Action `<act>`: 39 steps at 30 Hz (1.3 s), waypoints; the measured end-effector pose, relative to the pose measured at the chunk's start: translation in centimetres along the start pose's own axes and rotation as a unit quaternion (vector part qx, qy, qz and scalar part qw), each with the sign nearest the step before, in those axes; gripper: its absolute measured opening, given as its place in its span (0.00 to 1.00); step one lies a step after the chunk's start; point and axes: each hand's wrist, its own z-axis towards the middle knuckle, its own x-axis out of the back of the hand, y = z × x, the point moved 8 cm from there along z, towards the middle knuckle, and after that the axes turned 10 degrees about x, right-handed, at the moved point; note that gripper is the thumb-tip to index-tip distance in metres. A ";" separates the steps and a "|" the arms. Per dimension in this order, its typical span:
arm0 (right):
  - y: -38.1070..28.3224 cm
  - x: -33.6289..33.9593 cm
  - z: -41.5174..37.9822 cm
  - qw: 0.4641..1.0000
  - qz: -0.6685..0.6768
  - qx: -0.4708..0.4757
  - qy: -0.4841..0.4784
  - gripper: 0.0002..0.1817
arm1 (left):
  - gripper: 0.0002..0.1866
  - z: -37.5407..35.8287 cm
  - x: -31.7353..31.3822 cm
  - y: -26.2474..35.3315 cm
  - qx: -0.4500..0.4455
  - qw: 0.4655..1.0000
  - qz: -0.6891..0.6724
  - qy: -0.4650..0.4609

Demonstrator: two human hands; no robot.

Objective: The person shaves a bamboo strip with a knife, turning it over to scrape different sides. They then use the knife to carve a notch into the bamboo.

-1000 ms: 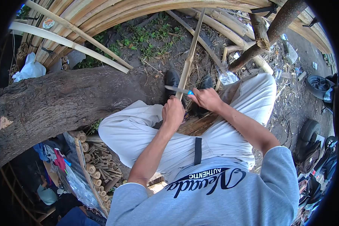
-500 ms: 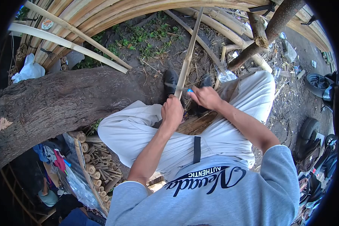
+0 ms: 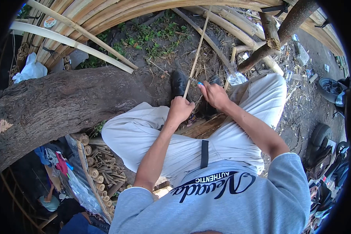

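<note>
1. Head view, progress: work seemingly well underway rather than finished. Left hand (image 3: pixel 180 109) closed in a fist around the lower end of a thin bamboo strip (image 3: pixel 197 47), right hand (image 3: pixel 213 94) wrapped around a blue-handled knife (image 3: pixel 195 81), fingers curled tight on the handle. Blade laid against the strip just above the left fist (edge itself too small to make out). No fresh shaving visible at the blade, so hard to judge how much of the length is already pared.

2. Head view, what looks left: most of the strip above the knife, running up and away between the knees toward the stacked bamboo poles (image 3: pixel 105 15), judged still to be worked.

3. Head view, the strip itself: long, narrow, pale yellow-tan, nearly straight, tilted slightly right as it rises. Lower end hidden inside the left fist; upper end lost among the poles at the top edge.

4. Head view, surroundings: thick tree trunk (image 3: pixel 58 105) lying across the left side, a black shoe (image 3: pixel 179 82) just beside the strip, cut bamboo sections (image 3: pixel 99 171) bundled lower left, litter and scraps on the bare ground to the right.
</note>
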 end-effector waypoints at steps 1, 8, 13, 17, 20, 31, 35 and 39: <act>-1.3 -0.1 -0.5 0.998 0.051 0.033 -0.011 0.21 | 0.13 0.1 -0.4 0.2 -0.028 0.997 -0.074 -0.025; -0.4 0.7 0.1 0.998 0.040 -0.038 0.006 0.20 | 0.08 -1.3 -1.1 1.4 0.089 0.938 -0.287 -0.174; -2.3 0.5 -0.1 0.994 0.102 0.035 -0.030 0.22 | 0.06 -1.4 -1.2 1.2 0.097 0.866 -0.413 -0.264; -0.7 1.2 0.6 0.988 0.149 -0.029 0.008 0.23 | 0.16 -1.4 -1.2 1.2 0.076 0.733 -0.558 -0.382; -1.5 1.8 0.3 0.988 0.151 -0.013 -0.003 0.22 | 0.16 -2.1 0.2 2.7 0.024 0.741 -0.564 -0.362; -3.0 2.9 0.1 0.993 0.113 -0.015 -0.011 0.19 | 0.20 -2.2 -2.3 1.0 0.069 0.800 -0.472 -0.363; -1.7 2.2 0.4 0.990 0.135 -0.029 0.011 0.19 | 0.19 -2.8 -1.7 1.4 0.062 0.783 -0.501 -0.363; -1.5 2.5 0.8 0.988 0.151 -0.020 0.016 0.19 | 0.19 -2.7 -1.7 1.9 0.030 0.748 -0.563 -0.351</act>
